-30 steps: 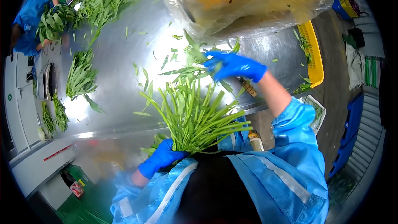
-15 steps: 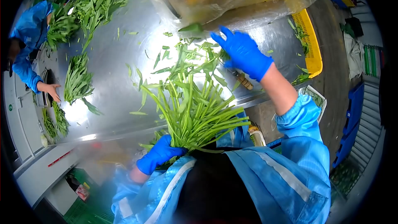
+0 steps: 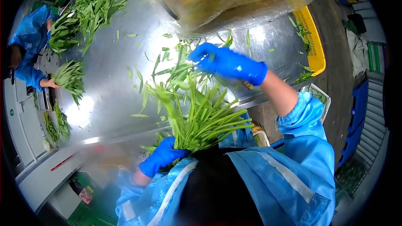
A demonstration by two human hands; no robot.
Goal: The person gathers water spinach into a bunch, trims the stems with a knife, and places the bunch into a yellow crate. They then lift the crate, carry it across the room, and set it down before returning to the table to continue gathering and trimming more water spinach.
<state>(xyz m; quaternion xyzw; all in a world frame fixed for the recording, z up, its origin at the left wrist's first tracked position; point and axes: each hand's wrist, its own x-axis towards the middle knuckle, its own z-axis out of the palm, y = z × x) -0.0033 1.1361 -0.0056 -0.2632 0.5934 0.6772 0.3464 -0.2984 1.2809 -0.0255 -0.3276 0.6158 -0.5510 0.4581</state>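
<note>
My left hand [image 3: 165,157], in a blue glove, is closed around a thick bunch of water spinach [image 3: 197,121]. The cut stems fan upward and to the right in front of my chest. Over the stem ends, my gloved right hand [image 3: 228,63] is slightly blurred, its fingers loosely curled and apart, with nothing visible in them. Loose leaves and stem pieces [image 3: 178,65] lie on the metal table [image 3: 113,100] beyond the bunch. Below my right wrist, a wooden handle [image 3: 248,85] shows partly at the table edge.
A yellow crate wrapped in clear plastic [image 3: 247,0] stands at the far side; another yellow crate [image 3: 312,37] is at the right. At the left, a co-worker in a blue sleeve [image 3: 31,75] holds a bunch of greens [image 3: 70,79] near a large leafy pile [image 3: 100,2].
My right hand has moved left and down from near the plastic-wrapped crate to over the stems, its fingers more curled. The co-worker has picked up a bunch from the table.
</note>
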